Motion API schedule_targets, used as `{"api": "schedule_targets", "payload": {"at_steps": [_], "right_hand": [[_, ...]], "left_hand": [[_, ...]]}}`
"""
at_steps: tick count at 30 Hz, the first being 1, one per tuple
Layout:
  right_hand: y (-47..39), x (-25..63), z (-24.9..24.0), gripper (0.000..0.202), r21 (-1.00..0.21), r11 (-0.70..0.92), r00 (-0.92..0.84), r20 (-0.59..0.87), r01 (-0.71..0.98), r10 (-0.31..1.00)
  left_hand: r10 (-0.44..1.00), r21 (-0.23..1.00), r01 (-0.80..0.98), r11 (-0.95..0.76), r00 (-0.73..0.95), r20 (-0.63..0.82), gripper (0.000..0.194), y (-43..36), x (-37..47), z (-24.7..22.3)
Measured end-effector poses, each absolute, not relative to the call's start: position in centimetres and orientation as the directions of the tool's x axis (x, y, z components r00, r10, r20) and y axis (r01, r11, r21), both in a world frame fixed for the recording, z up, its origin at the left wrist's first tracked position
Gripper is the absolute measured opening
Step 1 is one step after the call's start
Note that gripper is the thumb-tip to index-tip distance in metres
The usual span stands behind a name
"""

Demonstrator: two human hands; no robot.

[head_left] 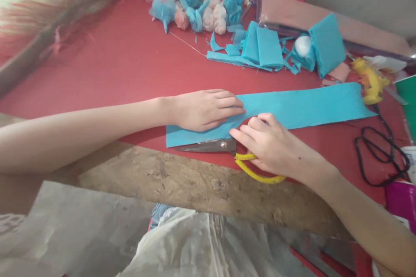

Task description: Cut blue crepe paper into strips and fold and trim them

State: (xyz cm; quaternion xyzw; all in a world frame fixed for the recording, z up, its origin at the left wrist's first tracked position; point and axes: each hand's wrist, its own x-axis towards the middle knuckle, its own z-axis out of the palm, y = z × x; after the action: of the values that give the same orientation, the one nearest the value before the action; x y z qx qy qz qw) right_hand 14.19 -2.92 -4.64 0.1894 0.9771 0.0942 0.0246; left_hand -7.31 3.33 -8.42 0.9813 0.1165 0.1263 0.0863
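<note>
Strands (48,4), pale and blurred, sit off to the far left, beyond the left forearm. Coming right, here's the left hand (211,110), palm down, fingers nearly together, pressing flat on the blue strip (305,104) and not pinching it. The strip runs under that palm, one end just left of it, the rest stretching away right, passing beyond the right hand (268,147). Up beyond the left hand, paper flowers (195,2) crowd together in blue, pink and white. Now the scissors (217,145): the right hand is closed around their handles, blades pointing left from the grip, along the strip's near edge and just below the left hand. Whether the blades are fully shut, I can't tell. Beyond the right hand, blue scraps (263,47) lie about, with a white ball (303,46) nestled among blue pieces to their right. Behind those, a clear wrapper (260,6) holds pink paper (308,17). Farther right of the grip, it's a yellow glue gun (372,80) by the strip's far end, then a looped black cord (365,156), and a purple packet (401,203), contents hidden.
</note>
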Motion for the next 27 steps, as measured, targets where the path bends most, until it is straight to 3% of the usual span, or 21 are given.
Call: {"api": "schedule_targets", "payload": {"at_steps": [13,20,27], "right_hand": [[-3.1,14.5,-4.3,0.024,0.15,0.942,-0.954,0.059,0.3,0.294],[-4.3,14.6,-4.6,0.035,0.203,0.89,-0.908,-0.011,0.409,0.42],[-4.8,13.9,-4.4,0.034,0.21,0.879,-0.891,-0.067,0.428,0.45]], "left_hand": [[0.243,0.224,0.19,-0.956,0.94,0.241,0.045,3.4,-7.4,-8.4],[0.234,0.215,0.181,-0.96,0.938,0.255,0.044,3.5,-7.4,-8.5],[0.217,0.196,0.167,-0.966,0.938,0.27,0.044,3.4,-7.4,-8.5]]}}
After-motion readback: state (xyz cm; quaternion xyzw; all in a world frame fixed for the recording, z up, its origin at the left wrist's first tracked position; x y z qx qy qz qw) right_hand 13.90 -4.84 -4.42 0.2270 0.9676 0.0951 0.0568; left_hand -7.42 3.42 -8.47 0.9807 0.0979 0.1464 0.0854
